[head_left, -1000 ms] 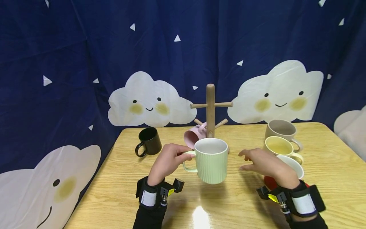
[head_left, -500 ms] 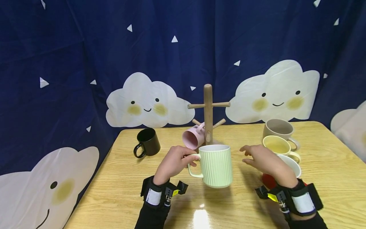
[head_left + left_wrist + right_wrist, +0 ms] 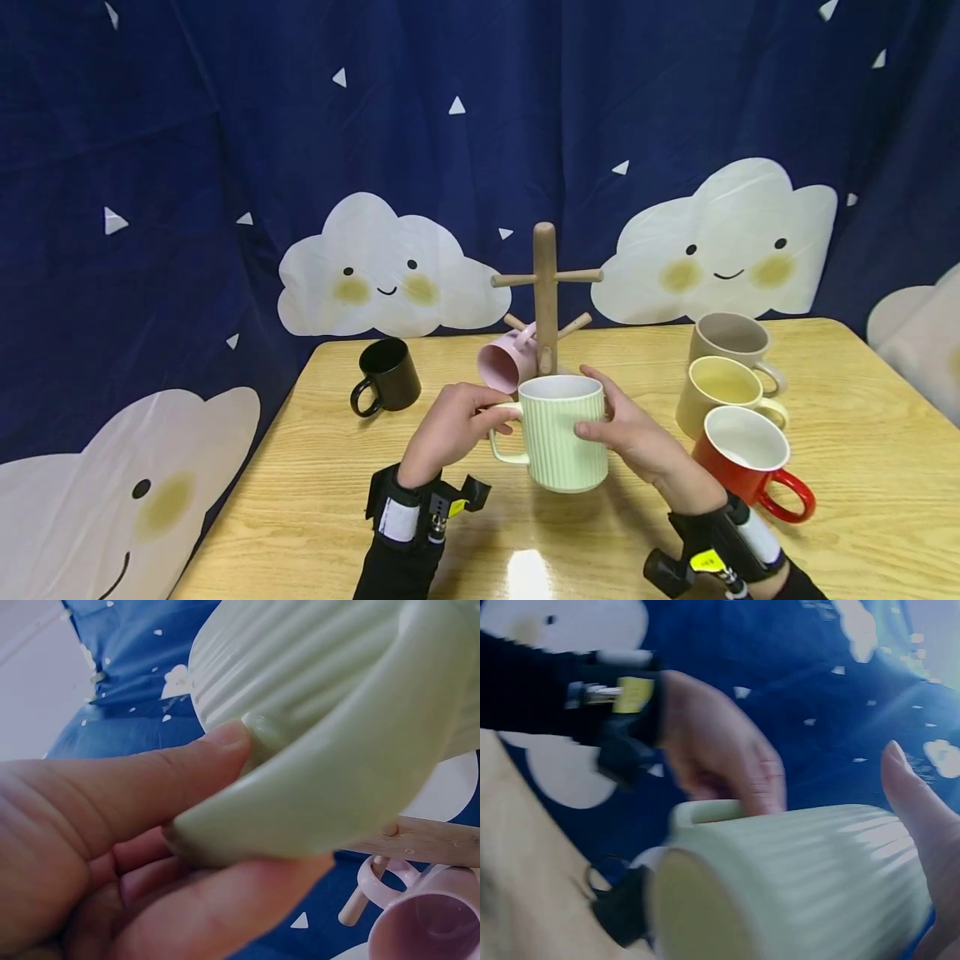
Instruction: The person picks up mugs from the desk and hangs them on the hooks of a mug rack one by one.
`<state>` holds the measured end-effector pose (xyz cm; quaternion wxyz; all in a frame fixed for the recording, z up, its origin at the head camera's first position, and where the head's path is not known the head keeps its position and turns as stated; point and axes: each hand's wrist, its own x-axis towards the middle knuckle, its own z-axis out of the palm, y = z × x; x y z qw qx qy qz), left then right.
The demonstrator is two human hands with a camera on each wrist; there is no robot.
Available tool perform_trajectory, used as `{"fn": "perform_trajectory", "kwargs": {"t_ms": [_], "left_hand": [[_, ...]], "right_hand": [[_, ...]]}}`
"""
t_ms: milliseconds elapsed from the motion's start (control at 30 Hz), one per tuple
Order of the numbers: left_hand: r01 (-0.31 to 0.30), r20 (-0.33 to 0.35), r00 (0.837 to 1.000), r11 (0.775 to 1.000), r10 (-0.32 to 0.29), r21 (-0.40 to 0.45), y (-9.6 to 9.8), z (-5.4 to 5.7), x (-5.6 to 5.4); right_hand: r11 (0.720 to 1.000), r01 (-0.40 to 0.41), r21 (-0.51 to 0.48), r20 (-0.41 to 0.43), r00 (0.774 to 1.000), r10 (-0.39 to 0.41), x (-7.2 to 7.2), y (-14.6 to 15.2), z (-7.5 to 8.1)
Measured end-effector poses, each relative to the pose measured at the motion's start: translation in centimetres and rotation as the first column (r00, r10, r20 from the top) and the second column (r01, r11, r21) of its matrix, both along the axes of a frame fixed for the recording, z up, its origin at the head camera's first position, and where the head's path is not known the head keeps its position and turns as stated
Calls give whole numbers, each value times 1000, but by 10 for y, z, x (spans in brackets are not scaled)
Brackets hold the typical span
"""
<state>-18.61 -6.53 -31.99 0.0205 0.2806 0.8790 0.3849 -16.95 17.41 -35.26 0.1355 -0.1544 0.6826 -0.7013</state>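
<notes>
A pale green ribbed mug is held upright above the table in the head view. My left hand pinches its handle between thumb and fingers. On the mug's right side lies my right hand, with the thumb across the front wall and the fingers partly hidden behind it. The right wrist view is blurred, showing the thumb beside the ribbed wall. Behind the mug stands a wooden mug tree; a pink mug hangs by its handle from a lower left peg.
A black mug stands at the back left of the wooden table. On the right stand a taupe mug, a yellow mug and a red mug with a white inside, in a row. A dark blue curtain hangs behind.
The green mug has moved slightly right and down in the head view. My right hand has come left from above the red mug onto the green mug's side, uncovering the red mug.
</notes>
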Motion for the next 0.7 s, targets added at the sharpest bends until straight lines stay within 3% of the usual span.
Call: {"fn": "perform_trajectory", "kwargs": {"t_ms": [367, 567, 700], "left_hand": [[17, -32, 999, 1000, -18, -10, -5, 5, 1], [36, -63, 997, 999, -38, -20, -7, 5, 0], [3, -23, 1000, 1000, -3, 10, -10, 5, 0]], "right_hand": [[984, 173, -36, -44, 984, -174, 9, -30, -9], [983, 173, -62, -76, 981, -178, 10, -33, -10], [975, 221, -19, -68, 973, -221, 10, -26, -3]]}}
